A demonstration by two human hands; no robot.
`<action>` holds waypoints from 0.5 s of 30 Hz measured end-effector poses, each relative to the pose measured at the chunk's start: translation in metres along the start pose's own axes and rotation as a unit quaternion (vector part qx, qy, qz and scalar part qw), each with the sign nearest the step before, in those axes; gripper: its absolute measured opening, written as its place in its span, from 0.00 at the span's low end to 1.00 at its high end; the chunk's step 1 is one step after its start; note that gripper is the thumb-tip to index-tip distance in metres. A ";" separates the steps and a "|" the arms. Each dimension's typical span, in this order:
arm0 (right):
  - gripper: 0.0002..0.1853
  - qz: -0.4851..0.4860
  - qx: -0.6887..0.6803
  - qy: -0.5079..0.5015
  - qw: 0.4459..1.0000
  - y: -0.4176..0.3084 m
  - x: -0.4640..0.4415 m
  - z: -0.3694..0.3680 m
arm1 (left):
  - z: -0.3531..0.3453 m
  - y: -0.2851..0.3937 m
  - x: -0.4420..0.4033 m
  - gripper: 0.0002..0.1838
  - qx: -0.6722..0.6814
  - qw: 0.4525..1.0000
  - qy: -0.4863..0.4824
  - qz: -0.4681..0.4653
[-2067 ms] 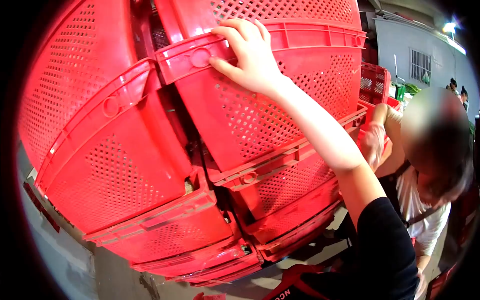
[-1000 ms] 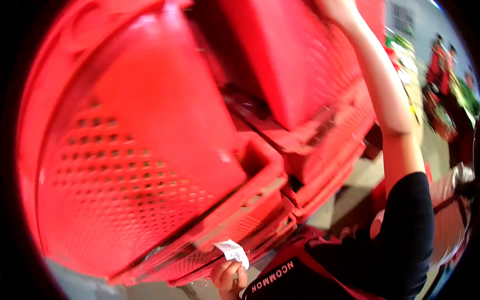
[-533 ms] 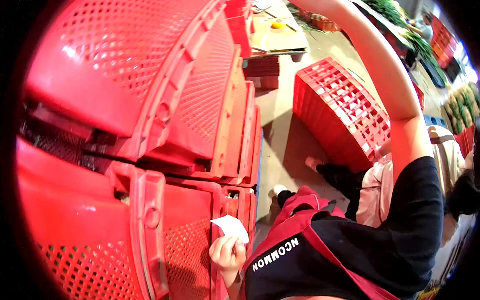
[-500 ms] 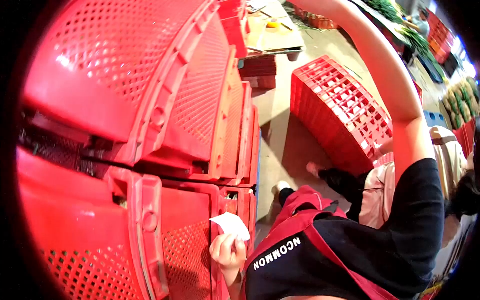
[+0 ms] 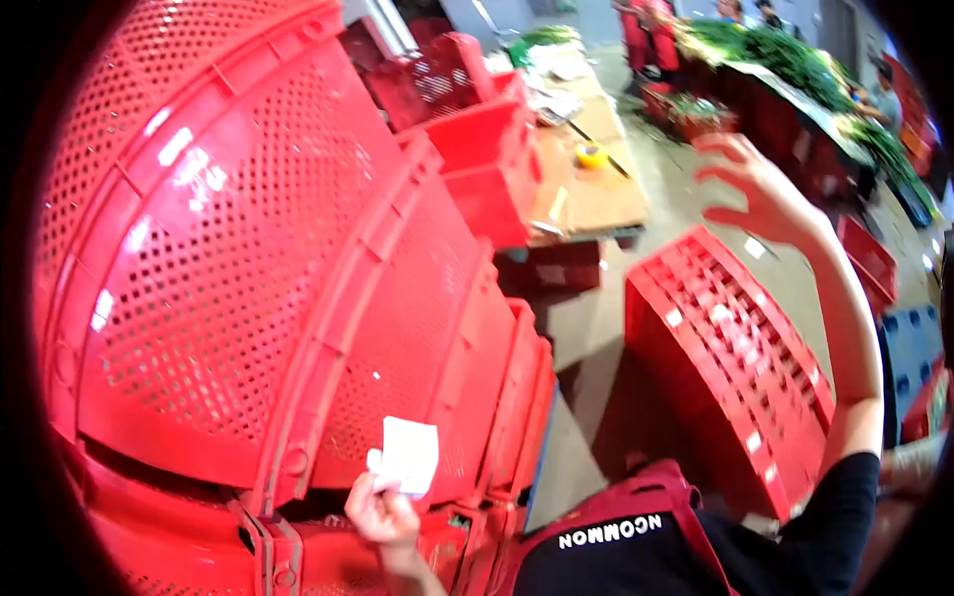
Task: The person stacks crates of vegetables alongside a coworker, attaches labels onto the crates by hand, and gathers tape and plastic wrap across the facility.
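Note:
My left hand (image 5: 383, 515) pinches a small white paper slip (image 5: 409, 455) between thumb and fingers. The slip is in front of the perforated side of a stacked red plastic crate (image 5: 238, 238) on my left. Whether the slip touches the crate, I cannot tell. My right hand (image 5: 760, 194) is raised with its fingers apart and curved, holding nothing. Below it in the picture stands a stack of red crates (image 5: 730, 358) on the floor.
A wooden-topped table (image 5: 586, 199) carries papers and yellow tape (image 5: 590, 156). Beside it sits an open red crate (image 5: 477, 159). Leafy greens (image 5: 785, 65) cover a long bench at the back right, with people around it. A blue pallet (image 5: 909, 358) is at the right.
My right hand, out of view past the top edge before, is now visible with fingers spread. The view has tilted up. My left hand still holds the slip, now lower and further left in the picture.

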State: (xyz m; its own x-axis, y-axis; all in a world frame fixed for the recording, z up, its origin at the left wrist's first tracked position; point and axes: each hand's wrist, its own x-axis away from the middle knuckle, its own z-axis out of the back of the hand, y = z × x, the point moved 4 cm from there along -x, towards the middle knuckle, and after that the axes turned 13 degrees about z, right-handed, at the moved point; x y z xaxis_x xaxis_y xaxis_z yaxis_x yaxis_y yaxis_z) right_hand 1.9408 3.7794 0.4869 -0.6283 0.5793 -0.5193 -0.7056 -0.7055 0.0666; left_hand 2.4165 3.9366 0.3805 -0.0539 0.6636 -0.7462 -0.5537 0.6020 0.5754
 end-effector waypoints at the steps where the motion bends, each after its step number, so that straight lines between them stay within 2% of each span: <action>1: 0.18 -0.011 -0.045 -0.004 0.999 0.019 -0.004 -0.005 | 0.008 0.006 -0.019 0.20 -0.070 0.997 0.014 -0.041; 2: 0.18 -0.017 -0.093 -0.011 0.995 0.035 -0.014 -0.013 | 0.020 0.018 -0.036 0.21 -0.145 0.986 0.029 -0.077; 3: 0.17 -0.029 -0.125 -0.008 0.992 0.049 -0.030 -0.021 | 0.033 0.041 -0.057 0.21 -0.299 0.950 0.015 -0.086; 5: 0.16 -0.022 -0.207 0.019 0.978 0.066 -0.067 -0.032 | 0.042 0.075 -0.086 0.22 -0.339 0.933 0.098 -0.065; 6: 0.17 0.005 -0.242 0.038 0.970 0.070 -0.091 -0.039 | 0.046 0.083 -0.098 0.23 -0.222 0.955 0.193 -0.049; 7: 0.17 0.037 -0.280 0.045 0.958 0.071 -0.115 -0.045 | 0.044 0.099 -0.110 0.26 -0.278 0.932 0.219 -0.083; 8: 0.17 0.064 -0.317 0.049 0.945 0.069 -0.138 -0.051 | 0.054 0.106 -0.117 0.26 -0.341 0.910 0.209 -0.106; 10: 0.18 0.133 -0.340 0.060 0.929 0.059 -0.185 -0.060 | 0.068 0.109 -0.120 0.26 -0.360 0.904 0.212 -0.088; 12: 0.20 0.192 -0.359 0.117 0.906 0.053 -0.224 -0.073 | 0.059 0.124 -0.129 0.26 -0.415 0.885 0.188 -0.099; 14: 0.22 0.241 -0.349 0.168 0.890 0.046 -0.264 -0.073 | 0.074 0.130 -0.125 0.18 -0.499 0.832 0.214 -0.116; 15: 0.23 0.262 -0.333 0.188 0.886 0.045 -0.283 -0.068 | 0.089 0.133 -0.117 0.22 -0.525 0.811 0.240 -0.102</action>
State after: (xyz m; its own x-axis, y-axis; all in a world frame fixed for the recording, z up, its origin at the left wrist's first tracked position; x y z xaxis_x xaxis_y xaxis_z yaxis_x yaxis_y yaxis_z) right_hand 2.1089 3.5557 0.5794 -0.5708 0.0113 -0.8210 0.0795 -0.9944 -0.0689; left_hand 2.4237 3.9783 0.5744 -0.0500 0.1978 -0.9790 -0.9801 -0.1983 0.0100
